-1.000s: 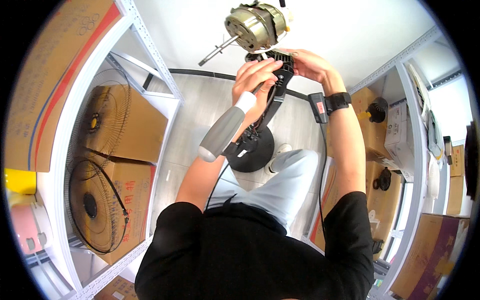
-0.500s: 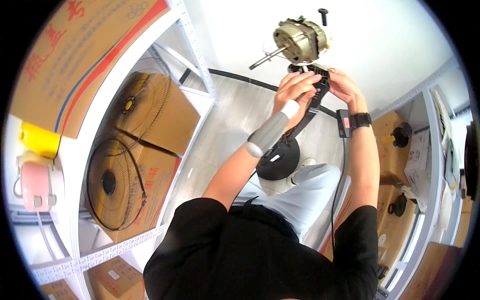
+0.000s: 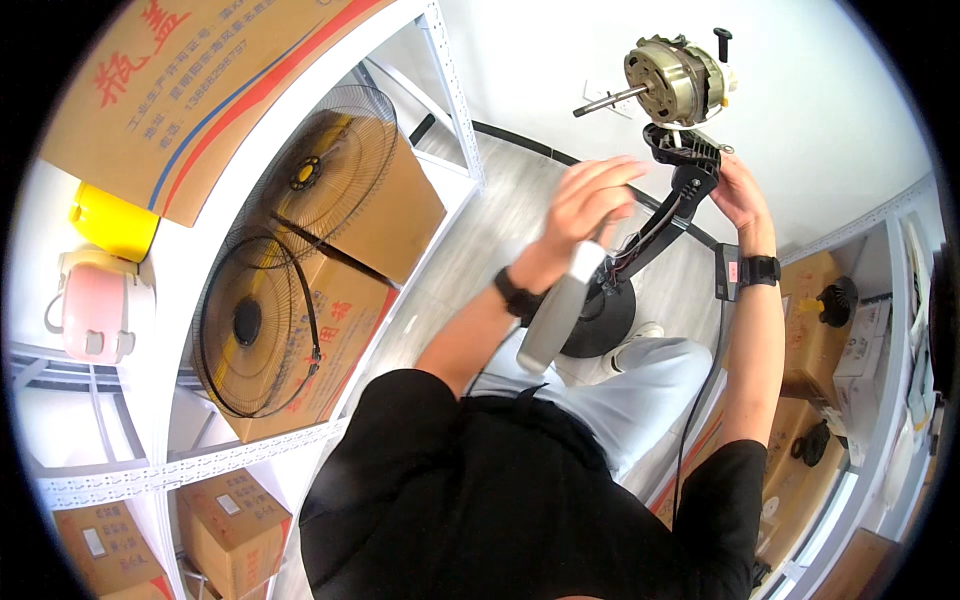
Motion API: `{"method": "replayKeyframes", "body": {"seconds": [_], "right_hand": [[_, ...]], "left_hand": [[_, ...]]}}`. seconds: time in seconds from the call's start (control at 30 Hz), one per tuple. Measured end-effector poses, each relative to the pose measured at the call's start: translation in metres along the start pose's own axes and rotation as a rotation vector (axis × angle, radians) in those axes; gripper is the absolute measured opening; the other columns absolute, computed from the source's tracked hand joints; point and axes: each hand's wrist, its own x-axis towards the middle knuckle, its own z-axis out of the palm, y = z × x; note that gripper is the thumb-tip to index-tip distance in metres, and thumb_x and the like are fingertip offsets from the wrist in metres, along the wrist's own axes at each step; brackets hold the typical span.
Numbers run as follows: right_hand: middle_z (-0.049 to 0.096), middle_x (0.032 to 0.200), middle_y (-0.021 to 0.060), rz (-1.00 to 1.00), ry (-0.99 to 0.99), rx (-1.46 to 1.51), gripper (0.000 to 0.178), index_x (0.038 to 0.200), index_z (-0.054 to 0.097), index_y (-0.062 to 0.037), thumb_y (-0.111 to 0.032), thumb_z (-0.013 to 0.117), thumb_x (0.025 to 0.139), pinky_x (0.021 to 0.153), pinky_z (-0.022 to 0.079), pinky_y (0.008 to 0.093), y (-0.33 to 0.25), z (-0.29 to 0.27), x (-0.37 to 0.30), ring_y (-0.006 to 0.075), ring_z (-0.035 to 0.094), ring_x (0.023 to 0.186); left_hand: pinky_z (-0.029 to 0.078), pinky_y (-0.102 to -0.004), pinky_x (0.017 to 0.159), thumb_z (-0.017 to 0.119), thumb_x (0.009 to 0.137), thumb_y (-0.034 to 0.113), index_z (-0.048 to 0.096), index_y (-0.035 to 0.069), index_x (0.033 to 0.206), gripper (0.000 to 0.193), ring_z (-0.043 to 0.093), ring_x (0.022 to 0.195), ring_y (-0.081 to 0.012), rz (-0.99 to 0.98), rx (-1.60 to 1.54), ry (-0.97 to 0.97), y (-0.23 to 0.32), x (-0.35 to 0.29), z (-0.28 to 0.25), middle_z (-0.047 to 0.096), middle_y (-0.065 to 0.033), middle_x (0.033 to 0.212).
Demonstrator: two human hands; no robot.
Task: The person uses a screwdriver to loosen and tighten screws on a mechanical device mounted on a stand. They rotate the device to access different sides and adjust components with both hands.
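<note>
My left hand (image 3: 590, 205), slightly blurred, is closed around a screwdriver with a grey handle (image 3: 556, 322) and white collar; its shaft is hidden. It is apart from the black fan stand neck (image 3: 692, 190). From the right side, my right hand (image 3: 740, 195) grips the neck near its top bracket, some fingers hidden behind it. Above the bracket, the bare fan motor (image 3: 678, 82) has its metal shaft (image 3: 608, 101) pointing left and a black knob (image 3: 722, 42) rising behind it. Loose wires show along the neck. The round black base (image 3: 603, 325) stands on the floor by my feet.
On the left, a white metal shelf (image 3: 300, 445) holds cardboard boxes, two wire fan guards (image 3: 255, 320), a pink appliance (image 3: 97, 312) and a yellow container (image 3: 112, 222). Another shelf on the right bears boxes (image 3: 812, 280) and black parts. A white wall (image 3: 560, 60) stands ahead.
My left hand has drawn back from the neck's top bracket toward me, bringing the screwdriver along. My right hand stays at the bracket. The whole view has shifted, so the fan appears farther right.
</note>
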Motion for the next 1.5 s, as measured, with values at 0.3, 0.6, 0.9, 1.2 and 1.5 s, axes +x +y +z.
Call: {"method": "replayKeyframes", "body": {"seconds": [0.3,0.6,0.9,1.2,1.5], "right_hand": [[0.065,0.115,0.0053,0.006,-0.091,0.111,0.03,0.12,0.061,0.0021,-0.018,0.056,0.099,0.095,0.047,0.031,0.012,-0.021,0.01,0.0141,0.06,0.105],[0.067,0.113,0.005,-0.024,-0.019,0.137,0.025,0.12,0.059,-0.0014,-0.017,0.052,0.101,0.088,0.054,0.031,0.014,-0.013,0.008,0.0131,0.064,0.101],[0.066,0.112,0.0011,0.028,0.03,0.118,0.027,0.122,0.062,-0.0029,-0.018,0.054,0.1,0.09,0.047,0.029,0.014,-0.018,0.006,0.0108,0.059,0.101],[0.064,0.093,-0.006,-0.061,0.128,0.042,0.021,0.111,0.065,-0.0071,-0.022,0.054,0.102,0.071,0.043,0.0223,0.004,0.018,0.0,0.0046,0.054,0.083],[0.065,0.12,0.0026,-0.149,0.332,-0.162,0.036,0.129,0.061,-0.0044,-0.026,0.058,0.1,0.082,0.045,0.0231,0.003,0.028,-0.053,0.0099,0.058,0.107]], "left_hand": [[0.051,-0.0478,0.074,0.051,0.096,0.012,0.06,0.003,0.095,0.012,0.062,0.088,-0.042,-0.534,0.899,-0.499,-0.049,-0.019,-0.27,0.065,-0.0208,0.094],[0.055,-0.044,0.071,0.06,0.095,0.029,0.07,-0.006,0.087,0.037,0.07,0.076,-0.0341,-1.419,1.126,-1.069,-0.174,-0.05,-0.404,0.071,-0.0203,0.082],[0.038,-0.0361,0.041,0.063,0.09,0.027,0.059,-0.001,0.065,0.038,0.055,0.045,-0.0198,-1.6,0.946,-0.904,-0.226,-0.093,-0.425,0.058,-0.0096,0.058],[0.045,-0.0385,0.045,0.076,0.082,0.023,0.064,-0.007,0.084,0.032,0.059,0.056,-0.0214,-1.627,1.0,-0.93,-0.225,-0.095,-0.419,0.062,-0.0118,0.074],[0.039,-0.037,0.047,0.074,0.086,0.019,0.062,-0.004,0.083,0.026,0.052,0.052,-0.0173,-1.561,0.951,-0.807,-0.23,-0.093,-0.389,0.058,-0.0091,0.066]]}}
